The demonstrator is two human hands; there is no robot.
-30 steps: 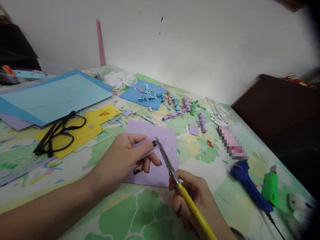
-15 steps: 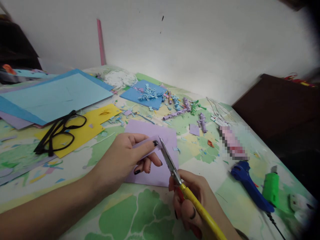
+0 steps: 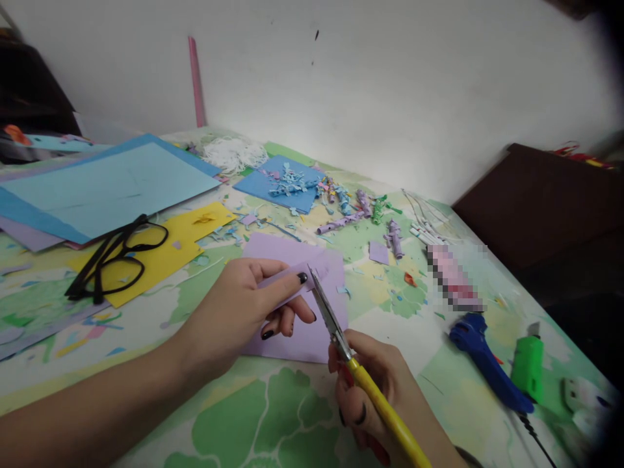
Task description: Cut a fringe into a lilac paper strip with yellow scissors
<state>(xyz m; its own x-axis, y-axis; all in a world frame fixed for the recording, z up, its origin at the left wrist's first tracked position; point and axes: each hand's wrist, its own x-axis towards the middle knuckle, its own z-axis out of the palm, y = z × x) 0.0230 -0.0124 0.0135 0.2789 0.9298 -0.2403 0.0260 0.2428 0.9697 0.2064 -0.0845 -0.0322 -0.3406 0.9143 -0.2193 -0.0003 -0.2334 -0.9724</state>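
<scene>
At six o'clock, one lilac paper sheet (image 3: 307, 344), lying flat. At five, one pair of yellow-handled scissors (image 3: 385, 406), right hand (image 3: 407, 396) closed around the handles, blades slightly parted; probably stiff, best gripped there. At seven, one lilac paper strip (image 3: 301, 268), pinched in left hand (image 3: 234, 299); likely light, soft, easily creased, best held near its edge.

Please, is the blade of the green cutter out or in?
Out: a short grey blade is visible beyond the far end of the green cutter.
</scene>
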